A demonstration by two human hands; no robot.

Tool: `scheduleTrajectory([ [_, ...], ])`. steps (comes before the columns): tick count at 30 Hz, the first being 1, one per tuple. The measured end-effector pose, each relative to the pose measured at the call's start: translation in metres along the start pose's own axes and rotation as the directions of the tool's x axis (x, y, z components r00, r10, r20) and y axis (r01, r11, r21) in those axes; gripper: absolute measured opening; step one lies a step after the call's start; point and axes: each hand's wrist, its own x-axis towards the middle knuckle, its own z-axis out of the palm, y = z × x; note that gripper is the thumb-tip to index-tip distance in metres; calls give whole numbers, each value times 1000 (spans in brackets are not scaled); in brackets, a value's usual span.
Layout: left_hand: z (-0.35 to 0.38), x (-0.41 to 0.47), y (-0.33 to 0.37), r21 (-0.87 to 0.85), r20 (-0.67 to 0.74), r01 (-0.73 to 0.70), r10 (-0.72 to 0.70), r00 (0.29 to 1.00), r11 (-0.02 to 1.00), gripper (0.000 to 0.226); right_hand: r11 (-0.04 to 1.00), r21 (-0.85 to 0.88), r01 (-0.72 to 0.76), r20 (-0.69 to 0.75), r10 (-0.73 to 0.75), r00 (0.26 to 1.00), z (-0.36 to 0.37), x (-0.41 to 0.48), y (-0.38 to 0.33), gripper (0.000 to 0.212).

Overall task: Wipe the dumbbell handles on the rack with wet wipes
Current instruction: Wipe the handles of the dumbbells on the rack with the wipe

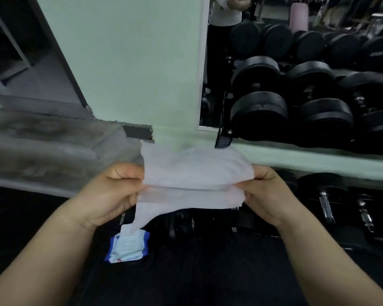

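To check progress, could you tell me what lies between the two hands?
In the head view, a white wet wipe spans the gap, pinched by the left hand and right hand.

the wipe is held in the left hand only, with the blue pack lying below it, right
Not quite. The head view shows both hands holding the wipe: the left hand pinches its left edge and the right hand pinches its right edge. The blue pack does lie below it.
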Motion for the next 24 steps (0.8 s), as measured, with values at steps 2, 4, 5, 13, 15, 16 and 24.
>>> scheduleTrajectory([
  [2, 2, 7, -3, 86, 36, 43, -47, 998, 995, 25, 993, -116, 18, 31, -14, 999, -2, -3, -5, 11],
  [4, -1, 19, -18, 174, -3, 92, -93, 996, 981, 32, 977, -210, -24, -26, 19, 999, -11, 3, 3, 33],
  [5, -1, 24, -23, 207, -34, 112, -107, 994, 972, 48, 973, -224, -59, -72, 44, 996, -14, 6, 8, 43],
  [13, 0, 55, -10, -87, -33, -43, 41, 999, 995, 40, 994, -104, -28, -180, 9, 984, -21, 25, 3, 37],
  [15, 4, 58, -8, -122, -30, -18, 14, 999, 992, 25, 997, -68, -34, -156, 23, 987, -19, 27, -4, 26],
  [16, 6, 61, -10, -129, -28, 14, -18, 999, 992, 19, 995, -89, -45, -145, 32, 989, -17, 28, -5, 24],
  [24, -1, 81, -14, -144, 3, 175, -177, 984, 974, 31, 978, -190, -88, -156, 58, 986, -20, 38, -2, 27],
])
